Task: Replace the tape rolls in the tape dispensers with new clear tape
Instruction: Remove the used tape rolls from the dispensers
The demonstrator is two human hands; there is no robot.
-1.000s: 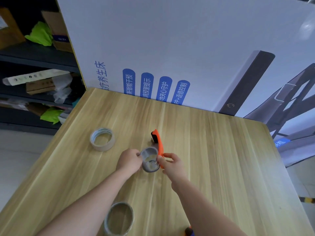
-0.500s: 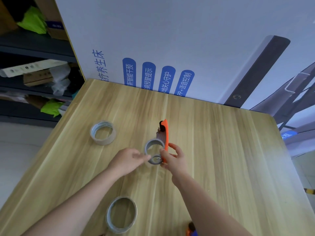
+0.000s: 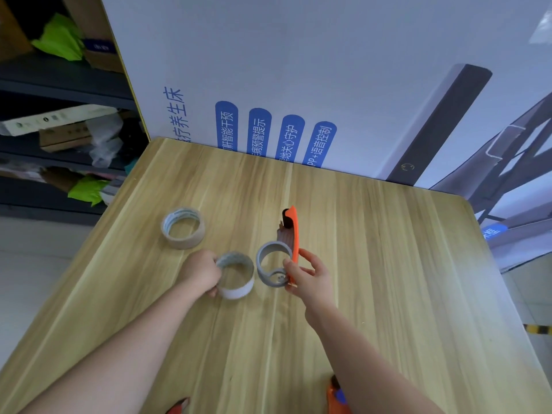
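Observation:
My right hand (image 3: pixel 309 271) grips an orange tape dispenser (image 3: pixel 294 231) standing on edge on the wooden table (image 3: pixel 388 264), its grey hub ring (image 3: pixel 273 265) bare and facing left. My left hand (image 3: pixel 201 271) holds a thin, nearly empty white tape core (image 3: pixel 236 276) just left of the hub, apart from it. A fuller clear tape roll (image 3: pixel 182 227) lies flat further left and behind. A second orange dispenser (image 3: pixel 336 397) shows partly at the bottom edge under my right forearm.
A large printed white board (image 3: pixel 298 70) stands along the table's far edge. Dark shelves (image 3: pixel 59 94) with boxes and green bags are at the left. A small red-orange tip (image 3: pixel 179 406) pokes in at the bottom edge.
My left hand has pulled the white core off the dispenser's grey hub and moved it left. The hub now stands bare. The roll near the bottom edge has gone out of view.

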